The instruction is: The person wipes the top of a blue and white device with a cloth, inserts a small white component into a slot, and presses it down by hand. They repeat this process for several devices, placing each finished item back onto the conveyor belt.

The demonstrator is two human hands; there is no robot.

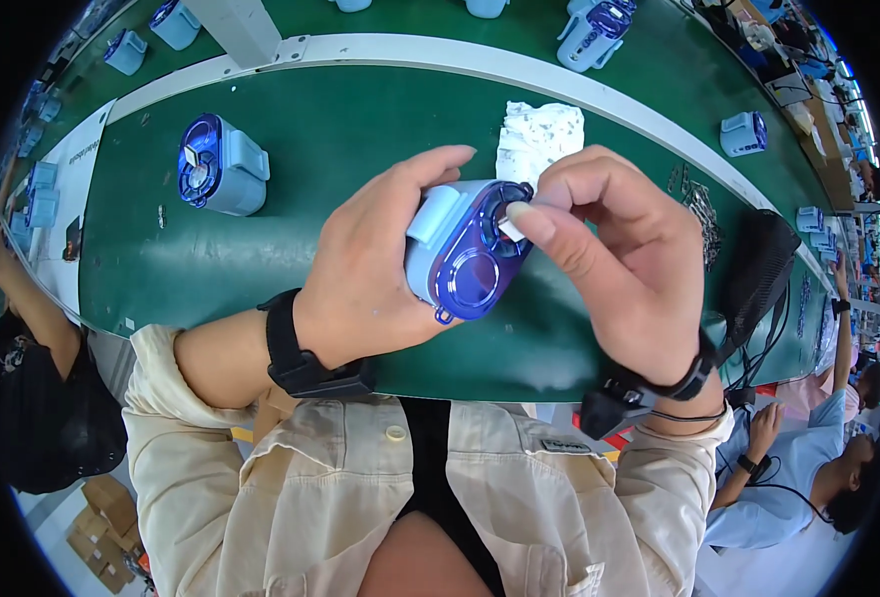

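My left hand (370, 264) grips a small light-blue device (460, 249) with a clear dark-blue face, holding it above the green conveyor belt (360, 129). My right hand (619, 254) pinches a small white sticker (512, 230) at the device's upper right corner, thumb and forefinger pressed on it. Both wrists wear black bands.
A second blue device (221, 166) lies on the belt to the left. A white stack of stickers (539, 134) sits behind my hands. More devices (594, 32) stand further along. A black object with cables (758, 264) rests at right. Other people sit at left and lower right.
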